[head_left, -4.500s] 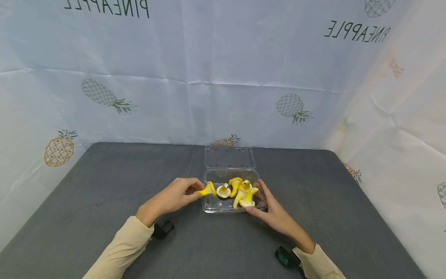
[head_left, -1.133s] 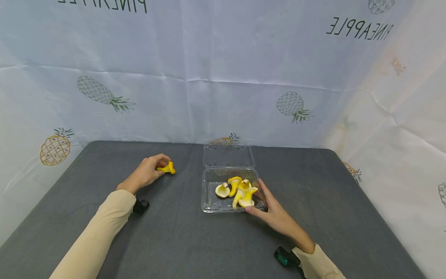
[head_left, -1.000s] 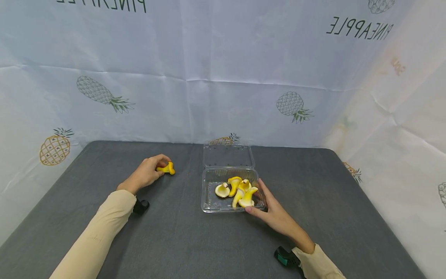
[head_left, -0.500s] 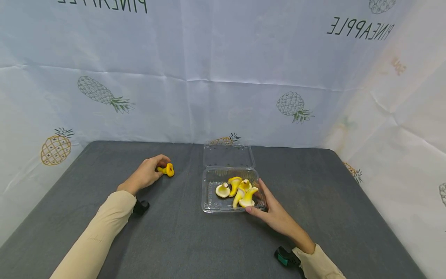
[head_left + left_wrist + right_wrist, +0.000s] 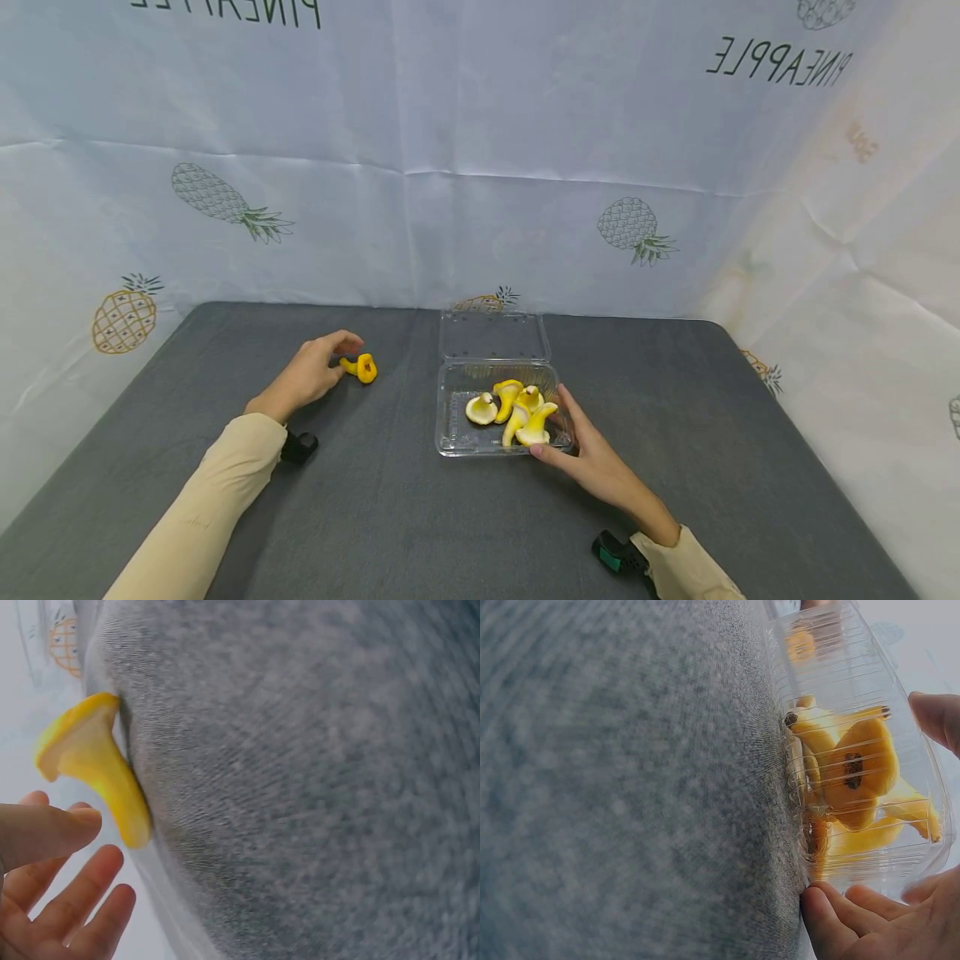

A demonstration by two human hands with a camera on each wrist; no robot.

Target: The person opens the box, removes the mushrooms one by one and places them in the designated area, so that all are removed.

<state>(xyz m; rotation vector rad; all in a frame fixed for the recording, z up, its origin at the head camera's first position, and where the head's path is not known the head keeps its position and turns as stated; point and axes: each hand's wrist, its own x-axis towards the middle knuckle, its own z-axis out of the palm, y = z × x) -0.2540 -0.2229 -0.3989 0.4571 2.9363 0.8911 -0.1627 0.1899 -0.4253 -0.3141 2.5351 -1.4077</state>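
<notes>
My left hand (image 5: 307,377) is beside a yellow mushroom (image 5: 366,368) lying on the table left of the container. In the left wrist view, thumb and fingers (image 5: 97,881) are spread apart, and the mushroom (image 5: 101,761) stands free of them on the cloth. My right hand (image 5: 603,471) holds the front right corner of a clear plastic clamshell container (image 5: 441,408), thumb at the front rim and fingers along the right side. Several yellow and white mushrooms (image 5: 532,427) lie inside, mostly towards the right. Through the container wall (image 5: 922,757), the right wrist view shows mushrooms crowded together.
The container's clear lid (image 5: 491,337) is folded back, away from me. A dark grey cloth-covered table (image 5: 420,525) spreads around it. Behind hangs a white curtain (image 5: 480,233) printed with pineapples. A black strap device (image 5: 618,554) is on my right wrist.
My left hand took a mushroom out of the container, carried it left, set it on the table and let go of it. The mushroom turned slightly. My right hand stayed at the container.
</notes>
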